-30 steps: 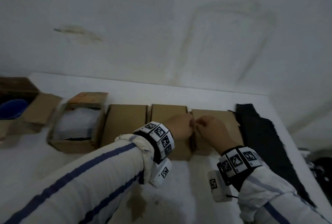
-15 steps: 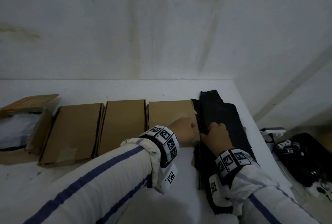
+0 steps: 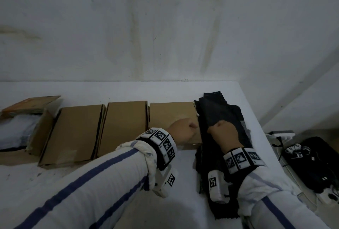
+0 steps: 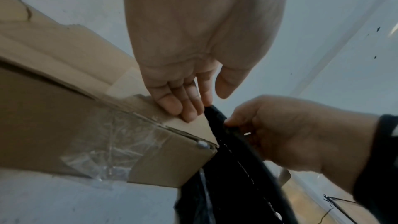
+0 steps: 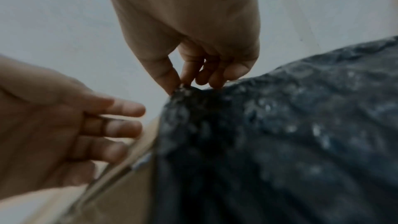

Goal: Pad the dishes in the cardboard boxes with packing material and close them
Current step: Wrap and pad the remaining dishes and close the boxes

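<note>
While our left hand (image 3: 181, 131) pressed its straight fingers (image 4: 185, 106) on the lid of the rightmost closed brown cardboard box (image 3: 172, 113), our right hand (image 3: 222, 133) pinched an edge of the black bubble-textured packing sheet (image 3: 220, 113) lying just beside it on the white surface (image 3: 165, 91). Three boxes stood closed in a row; a fourth open cardboard box (image 3: 23, 127) with pale padding sat at far left. We judged the step as fetching padding. Next move called for lifting the sheet clear and carrying it left; dishes were hidden.
</note>
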Tool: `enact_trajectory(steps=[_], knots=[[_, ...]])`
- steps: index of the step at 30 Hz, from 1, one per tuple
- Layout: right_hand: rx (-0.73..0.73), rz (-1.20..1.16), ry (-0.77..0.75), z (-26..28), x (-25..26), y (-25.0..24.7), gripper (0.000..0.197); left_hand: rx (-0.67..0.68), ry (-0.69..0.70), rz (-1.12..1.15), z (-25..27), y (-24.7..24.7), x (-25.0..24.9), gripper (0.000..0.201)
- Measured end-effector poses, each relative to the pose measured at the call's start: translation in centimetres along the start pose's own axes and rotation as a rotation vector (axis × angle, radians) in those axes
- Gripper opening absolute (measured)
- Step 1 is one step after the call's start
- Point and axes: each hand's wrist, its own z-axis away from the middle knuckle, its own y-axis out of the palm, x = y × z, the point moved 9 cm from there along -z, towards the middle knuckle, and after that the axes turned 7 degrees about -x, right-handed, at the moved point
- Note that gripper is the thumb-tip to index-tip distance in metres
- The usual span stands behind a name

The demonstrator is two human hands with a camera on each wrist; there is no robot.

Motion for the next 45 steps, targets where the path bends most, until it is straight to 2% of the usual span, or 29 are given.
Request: enact_trajectory(steps=[2, 3, 4, 5, 6, 7, 9, 11, 14, 17, 20, 22, 25, 29, 31, 33, 34, 37, 39, 42, 45], knots=[[-0.039, -0.107, -0.018, -0.3, 1.2, -1.4, 0.03, 0.017, -0.016, 0.107, 0.4, -0.1, -0.4, 0.028], [-0.087, -0.218, -0.067, 0.1, 2.4, -2.5, 0.031, 0.036, -0.056, 0.204, 0.7, 0.0, -0.4, 0.031], [-0.136, -0.438, -0.082, 0.7, 3.6, -4.0, 0.027, 0.046, -0.105, 0.331, 0.8, 0.1, -0.3, 0.036], [-0.187, -0.638, 0.028, 1.0, 3.8, -4.9, 0.022, 0.053, -0.169, 0.461, 1.0, 0.1, -0.1, 0.04], [-0.137, -0.769, 0.133, 1.3, 3.8, -3.9, 0.019, 0.04, -0.216, 0.583, 1.1, 0.0, 0.2, 0.041], [-0.04, -0.828, 0.171, 1.7, 4.5, -2.8, 0.019, 0.01, -0.239, 0.633, 1.2, -0.5, 0.6, 0.04], [-0.016, -0.805, 0.091, 2.2, 6.2, -2.5, 0.02, -0.081, -0.222, 0.648, 1.0, -2.1, 1.3, 0.029], [-0.086, -0.795, 0.064, 2.1, 7.0, -3.3, 0.015, -0.153, -0.203, 0.64, 1.1, -4.1, 2.4, 0.02], [-0.193, -0.751, 0.116, 0.9, 6.6, -4.2, 0.008, -0.219, -0.215, 0.715, 1.5, -7.0, 4.5, 0.027], [-0.049, -0.838, 0.206, 0.2, 8.3, -3.2, 0.018, -0.297, -0.22, 0.887, 3.9, -11.4, 5.4, 0.017], [0.074, -0.999, 0.221, -0.2, 12.3, -2.5, 0.022, -0.355, -0.219, 0.981, 6.1, -15.8, 7.7, 0.015], [0.128, -1.153, 0.187, -0.4, 15.8, -2.0, 0.029, -0.409, -0.22, 1.001, 7.7, -18.9, 9.8, 0.016], [0.151, -1.265, 0.11, -0.2, 21.5, -1.4, 0.036, -0.489, -0.256, 0.932, 10.2, -23.1, 13.9, 0.017], [0.095, -1.287, 0.015, 0.8, 28.7, -0.2, 0.034, -0.452, -0.371, 0.586, 14.0, -27.4, 20.2, 0.027], [0.086, -1.259, -0.032, 1.3, 32.3, 0.2, 0.029, -0.431, -0.434, 0.55, 15.7, -29.2, 23.1, 0.025], [0.122, -1.222, -0.105, 1.8, 36.1, 0.6, 0.028, -0.421, -0.442, 0.628, 17.1, -31.1, 24.6, 0.02], [0.152, -1.188, -0.153, 2.0, 38.1, 0.7, 0.032, -0.451, -0.419, 0.664, 17.7, -32.6, 25.0, 0.02], [0.24, -1.057, -0.288, 2.9, 43.6, 0.4, 0.062, -0.583, -0.327, 0.645, 19.3, -37.6, 25.7, 0.016], [0.183, -0.967, -0.375, 3.6, 46.6, -0.7, 0.066, -0.67, -0.259, 0.629, 20.3, -40.8, 25.9, 0.016], [-0.113, -0.803, -0.51, 4.7, 50.2, -3.1, 0.053, -0.828, -0.127, 0.65, 21.8, -45.0, 26.3, 0.025], [-0.373, -0.756, -0.599, 6.3, 52.1, -4.4, 0.043, -0.916, -0.06, 0.708, 23.3, -46.7, 27.2, 0.033]])
